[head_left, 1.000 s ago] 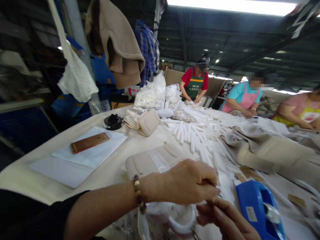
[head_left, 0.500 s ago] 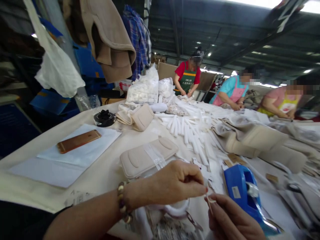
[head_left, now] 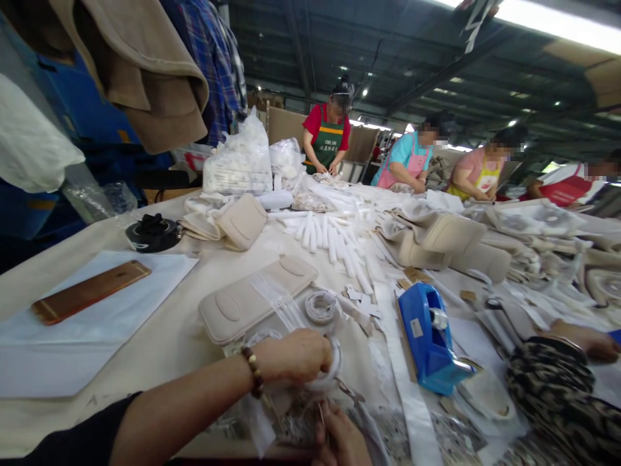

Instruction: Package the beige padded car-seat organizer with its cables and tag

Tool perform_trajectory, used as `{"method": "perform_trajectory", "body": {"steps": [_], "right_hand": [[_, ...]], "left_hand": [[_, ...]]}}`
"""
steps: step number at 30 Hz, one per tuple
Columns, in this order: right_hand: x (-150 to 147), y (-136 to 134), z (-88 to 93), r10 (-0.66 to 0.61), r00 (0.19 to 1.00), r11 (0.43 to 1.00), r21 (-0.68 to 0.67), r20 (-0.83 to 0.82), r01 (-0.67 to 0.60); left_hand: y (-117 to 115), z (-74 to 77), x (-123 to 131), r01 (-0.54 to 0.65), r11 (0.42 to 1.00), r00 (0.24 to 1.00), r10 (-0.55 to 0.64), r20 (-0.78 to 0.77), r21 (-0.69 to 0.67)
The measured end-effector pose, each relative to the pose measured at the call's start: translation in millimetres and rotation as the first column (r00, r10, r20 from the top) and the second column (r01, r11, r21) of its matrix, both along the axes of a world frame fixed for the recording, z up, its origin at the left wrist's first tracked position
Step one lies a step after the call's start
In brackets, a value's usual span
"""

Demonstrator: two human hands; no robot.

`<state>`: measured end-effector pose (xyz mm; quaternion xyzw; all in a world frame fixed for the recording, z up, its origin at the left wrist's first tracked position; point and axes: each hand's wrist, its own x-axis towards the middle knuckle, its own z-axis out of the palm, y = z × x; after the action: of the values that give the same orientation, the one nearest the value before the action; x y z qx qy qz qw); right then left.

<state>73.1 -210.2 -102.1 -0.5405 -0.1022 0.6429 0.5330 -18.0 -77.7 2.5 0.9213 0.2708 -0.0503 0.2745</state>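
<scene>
My left hand, with a beaded bracelet at its wrist, is closed with its fingers curled down over a white ring-shaped roll. What its fingertips hold, if anything, is hidden. Below it, near the table's front edge, my right hand pinches something thin and small that I cannot make out. Just beyond my left hand lies a beige padded cushion with a clear plastic strip across it. A coil of white cord rests beside the cushion. Clear bags of small parts lie under and around my hands.
A blue tape dispenser stands to the right. Another person's patterned sleeve reaches in beyond it. On the left a phone lies on white sheets. White tubes are heaped mid-table. Co-workers stand at the far side.
The view has turned right, so the table's things sit further left. My hands, earlier fingertip to fingertip over a small thin strip, are now apart and nearer the front edge. The patterned sleeve has appeared.
</scene>
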Motion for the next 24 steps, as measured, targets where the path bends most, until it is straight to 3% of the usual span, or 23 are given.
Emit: {"method": "perform_trajectory", "body": {"steps": [4,7,15,24], "right_hand": [[-12,28,13.8,-0.096,0.994,0.995,-0.013,-0.046,0.096],[-14,34,18.5,-0.148,0.986,0.989,-0.015,-0.073,0.147],[-11,29,3.8,-0.182,0.979,0.981,0.050,-0.092,0.187],[-3,10,9.9,-0.049,0.997,0.985,0.160,-0.057,0.057]], "left_hand": [[9,-2.6,5,0.025,0.999,0.999,-0.025,-0.028,-0.021],[14,-3.3,4,0.046,0.997,0.998,-0.049,-0.046,-0.068],[15,-0.5,7,0.021,0.994,0.992,-0.034,-0.122,-0.107],[1,14.7,-7,-0.075,0.997,0.996,0.077,-0.052,0.034]]}}
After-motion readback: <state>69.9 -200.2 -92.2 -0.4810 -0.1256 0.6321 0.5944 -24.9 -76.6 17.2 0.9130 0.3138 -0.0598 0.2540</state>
